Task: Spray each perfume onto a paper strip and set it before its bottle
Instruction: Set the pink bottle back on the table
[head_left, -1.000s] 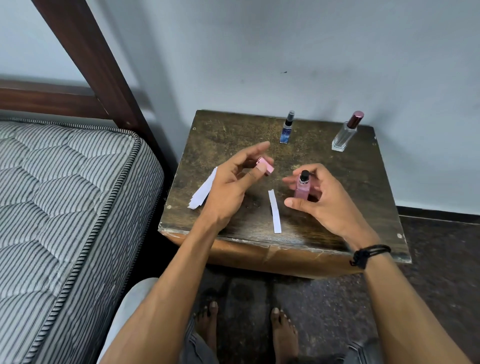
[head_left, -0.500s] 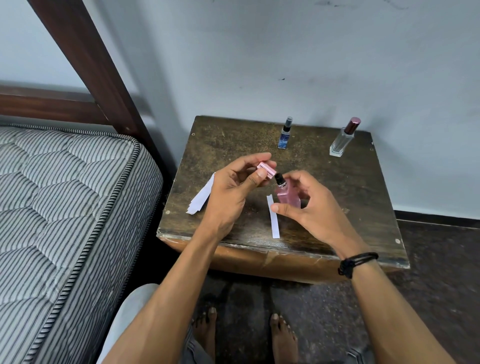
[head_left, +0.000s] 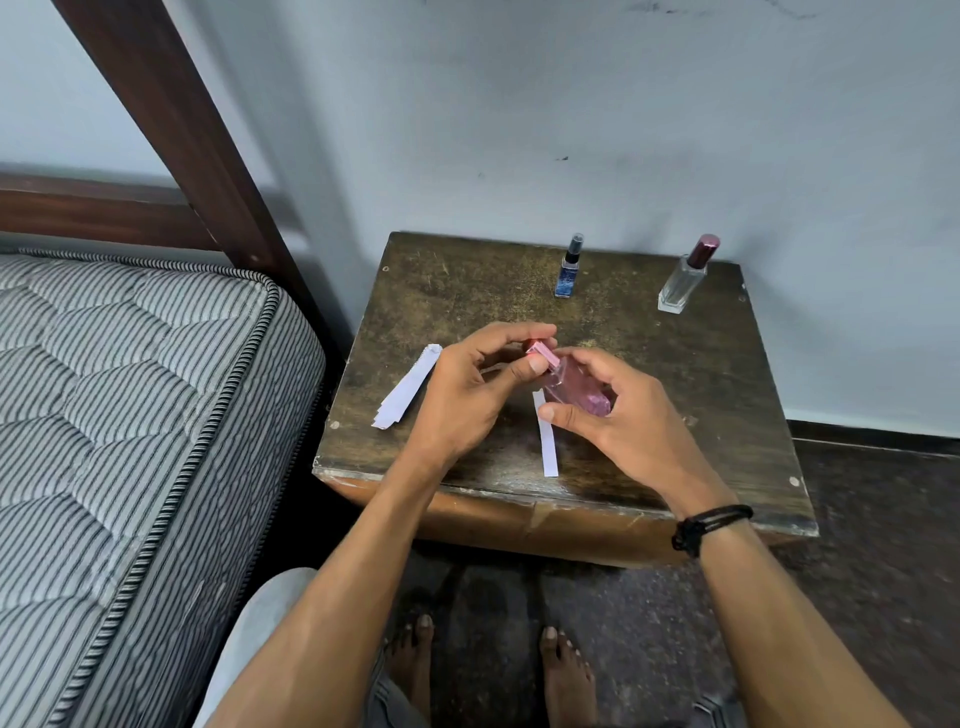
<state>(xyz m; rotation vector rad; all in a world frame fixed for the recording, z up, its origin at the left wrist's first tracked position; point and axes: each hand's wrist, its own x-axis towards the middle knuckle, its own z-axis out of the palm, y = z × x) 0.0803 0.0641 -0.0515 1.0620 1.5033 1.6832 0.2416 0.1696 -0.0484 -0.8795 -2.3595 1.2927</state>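
Above the near half of the wooden table (head_left: 457, 291), the right hand (head_left: 628, 421) curls fingers and thumb round a tilted pink perfume bottle (head_left: 582, 392). The left hand (head_left: 467, 395) pinches the pink cap (head_left: 543, 356) at the bottle's top. One paper strip (head_left: 548, 447) lies beneath, spare strips (head_left: 408, 387) to the left. A blue bottle (head_left: 567, 270) and a clear bottle (head_left: 683, 283) stand at the far edge.

Bedroom, domestic. We noted a striped quilted mattress (head_left: 130, 415) on the left, a dark wooden bed frame (head_left: 200, 156) behind it, a worn wooden bedside table (head_left: 467, 291) against a scuffed pale wall (head_left: 623, 130), and a dark speckled floor (head_left: 883, 519) on the right.
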